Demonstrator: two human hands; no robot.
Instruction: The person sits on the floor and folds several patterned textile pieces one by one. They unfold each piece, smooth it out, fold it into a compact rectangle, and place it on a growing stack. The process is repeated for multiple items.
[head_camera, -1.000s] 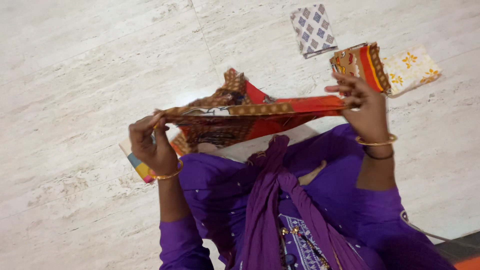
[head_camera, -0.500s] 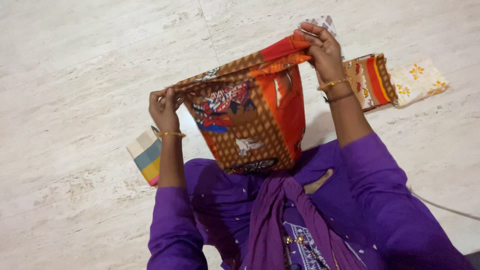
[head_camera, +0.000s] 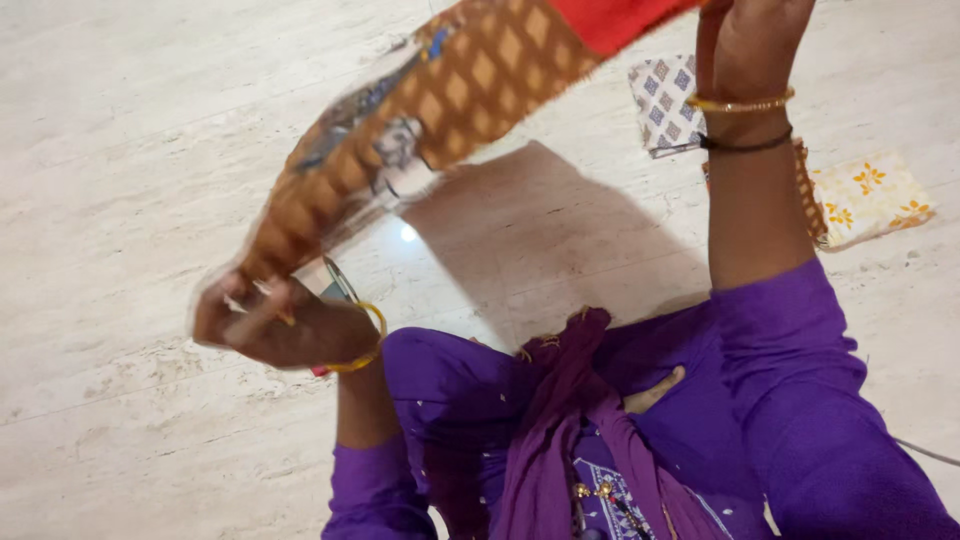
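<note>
Brown-and-red cloth stretched in air, not yet folded. Left hand pinches low near corner, blurry. Right hand grips high far corner. 3 folded cloths lie far right on floor: checked cloth, yellow-flower cloth, third mostly hidden.

Beneath you, a pale stone-tiled floor fills the frame. At upper right lie a folded white cloth with blue diamonds and, lower and further right, a folded cream cloth with yellow flowers.
</note>
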